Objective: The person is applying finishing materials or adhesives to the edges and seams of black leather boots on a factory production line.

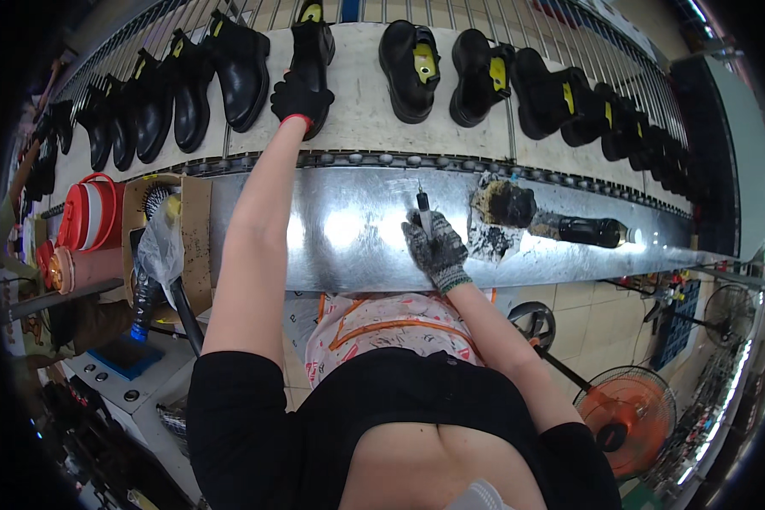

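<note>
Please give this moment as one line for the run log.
Left hand: touching black boot on conveyor; Right hand: holding slim tool over metal ledge; Farther right: dark bottle

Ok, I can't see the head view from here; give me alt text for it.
A left hand in a black glove is on a black boot in a row of dark footwear, while the right hand in a gray knit glove holds a slim tool over a shiny metal ledge. Further right lies a dark bottle.
</note>
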Demonstrator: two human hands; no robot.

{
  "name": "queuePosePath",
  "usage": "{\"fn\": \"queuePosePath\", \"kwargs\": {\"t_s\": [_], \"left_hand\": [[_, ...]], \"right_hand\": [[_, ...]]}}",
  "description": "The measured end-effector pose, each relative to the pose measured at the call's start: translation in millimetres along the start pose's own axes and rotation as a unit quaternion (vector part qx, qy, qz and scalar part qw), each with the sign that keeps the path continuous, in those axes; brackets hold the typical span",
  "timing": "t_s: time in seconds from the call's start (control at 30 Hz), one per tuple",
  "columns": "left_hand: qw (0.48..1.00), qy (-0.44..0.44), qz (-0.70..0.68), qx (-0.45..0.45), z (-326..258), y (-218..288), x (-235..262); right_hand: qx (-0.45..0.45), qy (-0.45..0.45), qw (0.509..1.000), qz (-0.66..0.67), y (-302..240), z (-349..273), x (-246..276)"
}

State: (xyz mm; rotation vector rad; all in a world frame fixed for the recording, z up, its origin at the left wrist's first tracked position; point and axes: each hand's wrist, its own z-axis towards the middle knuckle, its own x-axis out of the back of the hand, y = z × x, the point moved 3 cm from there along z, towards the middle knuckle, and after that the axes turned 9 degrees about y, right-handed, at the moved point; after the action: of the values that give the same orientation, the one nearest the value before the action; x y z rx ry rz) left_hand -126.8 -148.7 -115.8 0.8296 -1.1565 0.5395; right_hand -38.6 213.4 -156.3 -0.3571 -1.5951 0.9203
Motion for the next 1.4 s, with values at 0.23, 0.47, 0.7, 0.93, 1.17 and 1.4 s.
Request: {"fn": "queuePosePath", "kwargs": {"t_s": [0.23,0.47,0.7,0.93,1.17,1.4], "left_hand": [[0.839,-0.283,-0.461,0.052,-56.3,-62.2,35.2],[0.950,-0.160,-0.267,-0.019,-211.4,-59.2,104.2],[0.981,-0.001,-0.131,-0.145,-280.6,-46.5,89.4],[0.583,-0.210,-0.771,0.151,-212.4,-56.5,84.7],[0.579,-0.407,-0.705,0.053,-117.5,10.8,44.7],[0.648,-0.373,-0.651,-0.130,-122.3,44.8,51.5]], "right_hand": [[0.059,0.004,0.998,0.024,-13.1,-0.1,14.9],[-0.043,-0.007,0.984,0.170,16.7,-8.7,9.9],[-0.190,0.031,0.695,0.693,40.8,-51.4,61.2],[-0.288,0.111,0.852,0.423,49.0,-101.8,110.0],[-0.175,0.116,0.805,0.555,26.4,-80.3,105.7],[-0.179,0.204,0.816,0.511,11.4,-87.9,119.9]]}}
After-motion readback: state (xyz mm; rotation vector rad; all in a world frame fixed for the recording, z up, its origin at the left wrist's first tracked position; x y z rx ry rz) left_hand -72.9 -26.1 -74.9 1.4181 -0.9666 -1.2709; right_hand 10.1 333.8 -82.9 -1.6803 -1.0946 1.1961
